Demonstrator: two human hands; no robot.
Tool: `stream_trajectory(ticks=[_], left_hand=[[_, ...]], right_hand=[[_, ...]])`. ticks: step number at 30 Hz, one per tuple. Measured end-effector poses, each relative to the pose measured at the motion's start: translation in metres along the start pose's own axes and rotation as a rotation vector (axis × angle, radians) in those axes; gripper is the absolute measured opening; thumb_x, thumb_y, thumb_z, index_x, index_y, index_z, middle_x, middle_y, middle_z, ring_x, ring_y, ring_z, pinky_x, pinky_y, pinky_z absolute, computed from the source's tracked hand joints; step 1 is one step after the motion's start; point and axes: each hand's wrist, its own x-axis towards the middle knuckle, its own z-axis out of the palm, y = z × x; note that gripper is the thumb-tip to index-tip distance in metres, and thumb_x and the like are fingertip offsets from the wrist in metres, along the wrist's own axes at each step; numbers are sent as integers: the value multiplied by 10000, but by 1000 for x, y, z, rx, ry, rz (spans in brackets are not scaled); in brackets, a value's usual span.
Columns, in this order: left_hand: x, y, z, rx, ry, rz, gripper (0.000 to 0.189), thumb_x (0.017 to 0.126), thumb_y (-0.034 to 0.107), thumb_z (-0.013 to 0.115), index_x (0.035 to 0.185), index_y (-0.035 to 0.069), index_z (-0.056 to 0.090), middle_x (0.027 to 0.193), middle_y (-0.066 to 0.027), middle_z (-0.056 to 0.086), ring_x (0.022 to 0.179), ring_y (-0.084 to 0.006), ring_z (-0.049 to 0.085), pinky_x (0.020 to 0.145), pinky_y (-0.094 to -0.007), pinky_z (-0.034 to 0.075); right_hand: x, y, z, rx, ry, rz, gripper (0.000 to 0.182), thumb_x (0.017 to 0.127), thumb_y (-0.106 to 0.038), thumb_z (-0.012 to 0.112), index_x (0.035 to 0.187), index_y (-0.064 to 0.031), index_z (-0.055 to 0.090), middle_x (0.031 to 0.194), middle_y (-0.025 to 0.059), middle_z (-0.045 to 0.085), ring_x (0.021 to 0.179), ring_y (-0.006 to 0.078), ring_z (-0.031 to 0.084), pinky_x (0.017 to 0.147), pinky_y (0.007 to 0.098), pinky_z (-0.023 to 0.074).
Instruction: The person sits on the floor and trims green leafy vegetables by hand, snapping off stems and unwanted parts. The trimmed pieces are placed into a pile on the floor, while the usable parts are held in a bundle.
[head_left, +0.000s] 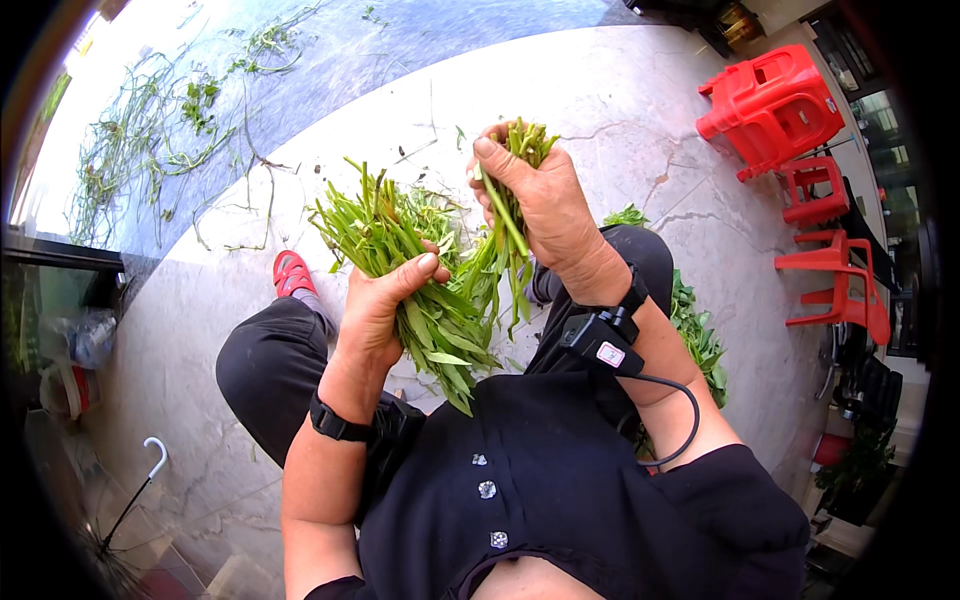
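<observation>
My left hand (386, 304) is closed around a thick bunch of leafy green stems (431, 319). The cut stem ends point up and away, and the narrow leaves hang towards my lap. In my right hand (544, 206) is a smaller bunch of green stems (525, 142), its cut ends upward and its leaves drooping between my hands. The two bunches come close together at their leaves. Behind them, more loose greens (431, 217) lie on the floor, partly hidden by the bunches and my hands.
Leafy greens (697, 337) lie beside my right thigh. Stripped vines (142, 150) are scattered at the upper left. Red plastic stools (780, 105) and a small red chair (836, 285) stand at the right. An umbrella (131, 502) with a white handle is at the lower left.
</observation>
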Motion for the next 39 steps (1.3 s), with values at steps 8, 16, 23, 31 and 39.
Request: stream_trajectory(ticks=[8,16,23,31,39], left_hand=[[1,0,8,-33,41,33,271,735,72,707,955,7,562,810,-52,609,720,-140,599,651,-275,515],[5,-7,2,10,60,67,304,734,-44,628,1027,-16,553,934,-79,618,794,-161,612,694,-274,515],[6,-10,2,56,54,66,399,726,-59,632,1110,-22,531,973,-72,608,840,-151,601,720,-273,505],[2,-6,1,-15,0,26,329,723,-12,678,1025,-1,547,914,-64,606,795,-157,603,704,-278,515],[2,-9,6,82,-5,-3,292,719,30,693,980,8,563,870,-44,604,768,-136,589,699,-270,500]], right_hand=[[-11,-2,13,-2,-121,91,155,872,-172,580,931,-41,523,727,67,590,567,136,598,463,225,487],[-17,10,19,-745,-283,-279,206,746,-152,708,850,-42,570,663,44,584,572,112,573,509,258,453],[-15,17,19,-830,-301,-269,163,721,-145,699,794,-28,613,646,77,595,583,128,562,554,274,456],[-7,12,10,-194,-209,122,104,859,-116,581,902,-28,543,690,24,570,442,40,435,389,185,357],[-5,12,10,-38,-157,110,181,808,-147,653,882,-11,559,652,8,554,445,53,468,380,192,376]])
